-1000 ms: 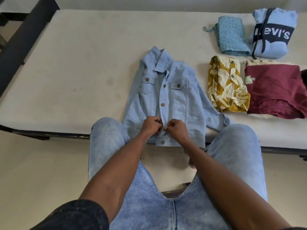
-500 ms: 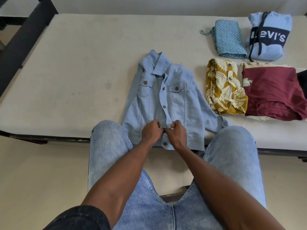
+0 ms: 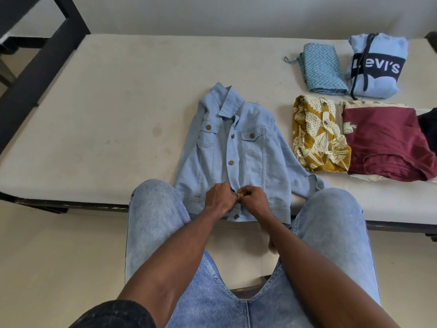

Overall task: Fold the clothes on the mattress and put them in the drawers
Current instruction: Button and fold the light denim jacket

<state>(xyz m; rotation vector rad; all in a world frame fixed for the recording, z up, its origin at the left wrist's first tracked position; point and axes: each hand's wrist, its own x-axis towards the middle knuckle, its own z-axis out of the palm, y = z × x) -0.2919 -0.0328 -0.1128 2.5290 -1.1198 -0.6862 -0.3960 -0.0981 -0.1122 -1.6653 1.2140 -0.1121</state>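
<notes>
A light blue denim jacket (image 3: 255, 152) lies face up on the cream mattress (image 3: 118, 114), collar away from me, hem over the near edge. My left hand (image 3: 218, 197) and my right hand (image 3: 254, 201) meet at the front placket near the hem. Both pinch the cloth around a brass button between them. Two buttons above my hands are fastened, and the collar lies open.
Folded clothes sit at the right: a mustard patterned shirt (image 3: 316, 136), a maroon garment (image 3: 385, 143), a blue zigzag cloth (image 3: 321, 67) and a light blue Levi's hoodie (image 3: 378, 67). A black bed frame (image 3: 35, 74) runs at left. My knees touch the near edge.
My hands stay pinched at the same lower button. The view has tilted up slightly, so the jacket and piles sit lower in frame.
</notes>
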